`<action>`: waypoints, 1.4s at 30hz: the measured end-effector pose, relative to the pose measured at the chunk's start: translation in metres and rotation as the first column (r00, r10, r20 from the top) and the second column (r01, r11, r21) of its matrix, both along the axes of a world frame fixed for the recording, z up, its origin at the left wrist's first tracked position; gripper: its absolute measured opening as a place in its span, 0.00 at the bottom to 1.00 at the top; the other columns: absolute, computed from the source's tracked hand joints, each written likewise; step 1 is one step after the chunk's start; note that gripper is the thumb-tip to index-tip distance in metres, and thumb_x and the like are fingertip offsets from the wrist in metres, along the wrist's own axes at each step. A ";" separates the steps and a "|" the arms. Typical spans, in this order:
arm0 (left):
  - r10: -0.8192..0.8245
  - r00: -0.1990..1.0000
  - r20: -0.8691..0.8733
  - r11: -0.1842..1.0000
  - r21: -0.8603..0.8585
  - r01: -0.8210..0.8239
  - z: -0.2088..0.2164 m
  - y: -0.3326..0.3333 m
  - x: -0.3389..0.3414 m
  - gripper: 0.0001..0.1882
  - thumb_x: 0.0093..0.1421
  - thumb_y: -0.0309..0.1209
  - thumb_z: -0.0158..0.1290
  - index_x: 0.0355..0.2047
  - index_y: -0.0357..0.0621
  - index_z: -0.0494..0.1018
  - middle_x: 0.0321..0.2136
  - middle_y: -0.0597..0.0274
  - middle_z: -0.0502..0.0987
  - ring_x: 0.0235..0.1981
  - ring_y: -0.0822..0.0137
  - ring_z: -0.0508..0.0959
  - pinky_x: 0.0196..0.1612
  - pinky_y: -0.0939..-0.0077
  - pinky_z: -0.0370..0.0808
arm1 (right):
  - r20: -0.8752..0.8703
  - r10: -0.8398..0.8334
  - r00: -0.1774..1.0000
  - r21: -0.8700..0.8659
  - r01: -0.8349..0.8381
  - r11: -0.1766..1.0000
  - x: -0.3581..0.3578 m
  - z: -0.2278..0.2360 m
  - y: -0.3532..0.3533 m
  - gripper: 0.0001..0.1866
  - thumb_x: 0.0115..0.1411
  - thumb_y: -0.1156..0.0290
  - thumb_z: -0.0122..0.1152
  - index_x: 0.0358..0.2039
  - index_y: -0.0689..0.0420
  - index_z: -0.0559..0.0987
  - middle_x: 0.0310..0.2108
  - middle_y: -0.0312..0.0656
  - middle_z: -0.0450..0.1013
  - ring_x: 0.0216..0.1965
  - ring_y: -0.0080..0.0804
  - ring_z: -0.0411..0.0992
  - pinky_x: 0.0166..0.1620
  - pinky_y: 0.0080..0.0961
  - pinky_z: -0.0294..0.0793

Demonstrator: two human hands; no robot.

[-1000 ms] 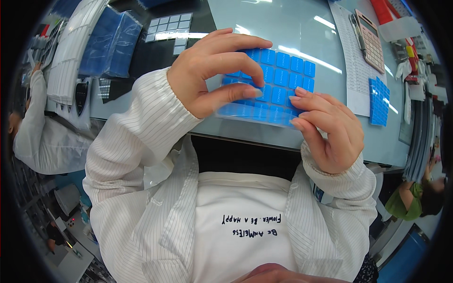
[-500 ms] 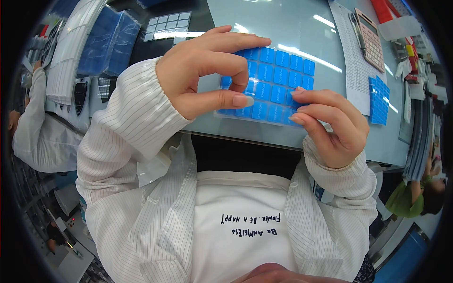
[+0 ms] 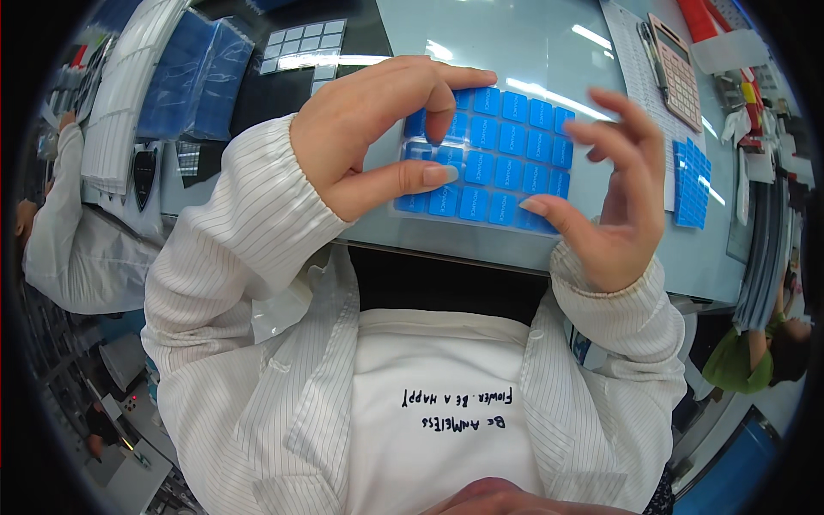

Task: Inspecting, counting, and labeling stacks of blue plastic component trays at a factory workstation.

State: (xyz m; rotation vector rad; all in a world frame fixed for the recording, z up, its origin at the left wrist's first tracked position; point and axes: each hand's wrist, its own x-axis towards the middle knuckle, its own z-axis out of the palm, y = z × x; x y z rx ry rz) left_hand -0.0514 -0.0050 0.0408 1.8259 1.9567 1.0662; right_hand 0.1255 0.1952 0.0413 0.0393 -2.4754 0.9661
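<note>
A sheet of blue rounded rectangular stickers (image 3: 481,167), set in rows on a clear backing, lies on the glass-topped table in front of me. My left hand (image 3: 369,129) rests over its left part. The thumb lies on the stickers, the bent index finger points down at them, and another finger stretches along the far edge; thumb and index are apart. At the sheet's right side my right hand (image 3: 618,193) is spread, with its thumb at the near right corner. Its other fingers are raised and slightly blurred, and nothing shows between them.
A second blue sticker sheet (image 3: 691,184) lies at the right, near a pink calculator (image 3: 674,73), pens (image 3: 651,56) and a printed paper (image 3: 631,94). Left are pale square labels (image 3: 302,45), blue plastic-wrapped stacks (image 3: 193,81) and white strips (image 3: 129,94). Other people sit at both sides.
My right hand has gone from bunched fingertips on the sheet's right edge to spread, its fingers lifting away and upward. The left hand and the sheet have barely shifted.
</note>
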 end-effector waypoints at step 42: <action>0.159 0.921 0.355 0.968 0.127 -0.216 -0.005 -0.006 -0.031 0.16 0.60 0.26 0.45 0.49 0.50 0.70 0.58 0.55 0.66 0.59 0.53 0.64 0.61 0.60 0.59 | -0.192 -0.098 0.976 0.333 0.159 0.929 -0.003 0.014 0.067 0.16 0.55 0.67 0.60 0.44 0.58 0.78 0.45 0.46 0.74 0.50 0.43 0.69 0.52 0.32 0.67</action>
